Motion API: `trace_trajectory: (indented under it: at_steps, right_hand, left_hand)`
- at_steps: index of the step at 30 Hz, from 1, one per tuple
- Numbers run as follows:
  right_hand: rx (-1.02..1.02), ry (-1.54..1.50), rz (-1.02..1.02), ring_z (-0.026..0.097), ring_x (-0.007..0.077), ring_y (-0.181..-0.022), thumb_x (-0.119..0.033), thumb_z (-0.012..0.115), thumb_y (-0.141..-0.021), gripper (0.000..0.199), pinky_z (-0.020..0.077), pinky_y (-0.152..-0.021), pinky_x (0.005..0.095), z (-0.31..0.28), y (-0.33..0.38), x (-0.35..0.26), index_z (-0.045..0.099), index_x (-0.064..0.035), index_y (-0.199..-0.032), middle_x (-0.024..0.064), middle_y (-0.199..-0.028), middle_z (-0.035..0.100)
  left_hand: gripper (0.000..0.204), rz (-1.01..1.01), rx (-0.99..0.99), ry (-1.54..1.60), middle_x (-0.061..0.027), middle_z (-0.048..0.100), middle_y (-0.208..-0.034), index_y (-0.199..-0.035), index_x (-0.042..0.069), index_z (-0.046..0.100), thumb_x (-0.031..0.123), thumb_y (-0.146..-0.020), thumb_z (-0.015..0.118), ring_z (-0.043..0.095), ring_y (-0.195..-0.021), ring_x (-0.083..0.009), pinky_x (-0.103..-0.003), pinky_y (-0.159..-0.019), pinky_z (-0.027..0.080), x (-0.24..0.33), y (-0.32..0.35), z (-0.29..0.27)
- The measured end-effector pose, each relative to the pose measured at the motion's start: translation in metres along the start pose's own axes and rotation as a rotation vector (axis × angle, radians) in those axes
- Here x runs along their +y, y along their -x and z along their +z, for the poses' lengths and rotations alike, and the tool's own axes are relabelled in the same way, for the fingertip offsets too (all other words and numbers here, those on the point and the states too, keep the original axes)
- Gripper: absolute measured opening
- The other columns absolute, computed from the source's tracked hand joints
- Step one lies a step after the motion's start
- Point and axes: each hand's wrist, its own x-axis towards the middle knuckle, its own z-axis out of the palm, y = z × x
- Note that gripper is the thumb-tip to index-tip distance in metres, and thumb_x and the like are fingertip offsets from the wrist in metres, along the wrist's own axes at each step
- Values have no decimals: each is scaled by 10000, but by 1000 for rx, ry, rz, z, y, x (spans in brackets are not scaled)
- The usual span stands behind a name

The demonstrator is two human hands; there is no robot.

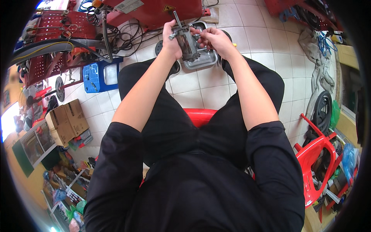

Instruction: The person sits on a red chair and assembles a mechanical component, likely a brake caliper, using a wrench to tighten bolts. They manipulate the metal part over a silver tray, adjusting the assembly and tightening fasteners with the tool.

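Observation:
My left hand (pixel 171 41) grips a grey metal machine part (pixel 187 43) from its left side. The part has a boxy body with a brownish middle, bolts near its top and a thin rod sticking up at an angle; its exact kind I cannot make out. My right hand (pixel 215 41) is at the part's upper right side, thumb and fingertips pinched together. Whatever lies between those fingertips is too small to tell. Below both hands a grey metal tray (pixel 211 63) rests on the floor between my feet, partly hidden by the part and my right hand.
A blue plastic stool (pixel 92 77) stands on the left, near a red perforated tool rack (pixel 58 29). Black cables (pixel 131 38) trail by a red machine (pixel 150 13) ahead. Cardboard boxes (pixel 67 121) lie left; a red plastic chair (pixel 309 170) is at right.

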Motion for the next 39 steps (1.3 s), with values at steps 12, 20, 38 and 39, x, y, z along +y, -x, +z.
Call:
trace_trajectory:
  at_steps: [12, 20, 38, 39]
  right_hand:
    - [92, -143, -144, 567, 106, -619, -173, 598, -888, 177, 437, -551, 237, -7, -4, 6, 540, -25, -966, 45, -777, 619]
    - [136, -186, -175, 565, 110, -612, -169, 580, -904, 148, 454, -563, 248, 0, -4, 9, 536, -35, -950, 56, -778, 624]
    - [112, -142, -95, 569, 126, -630, -145, 567, -858, 133, 450, -574, 263, 2, 1, 7, 544, -34, -927, 52, -766, 611]
    - [115, -114, -101, 570, 127, -631, -141, 567, -849, 134, 448, -575, 261, 1, 0, 7, 546, -32, -923, 53, -766, 612]
  left_hand:
    - [588, -57, 61, 89, -157, 678, -851, -790, 40, 626, 548, -852, 336, 630, -841, -250, -378, -739, 493, -25, 8, -12]
    - [562, -87, 57, 131, -134, 674, -829, -817, 44, 607, 546, -852, 357, 631, -773, -247, -379, -731, 496, -23, 5, -8]
    - [657, -42, 2, 167, -190, 640, -1009, -975, -35, 633, 548, -830, 366, 609, -927, -308, -438, -845, 477, -34, -4, -12]
    - [659, -31, 3, 160, -190, 641, -1010, -977, -34, 636, 547, -830, 364, 609, -927, -306, -438, -845, 476, -35, -5, -12]
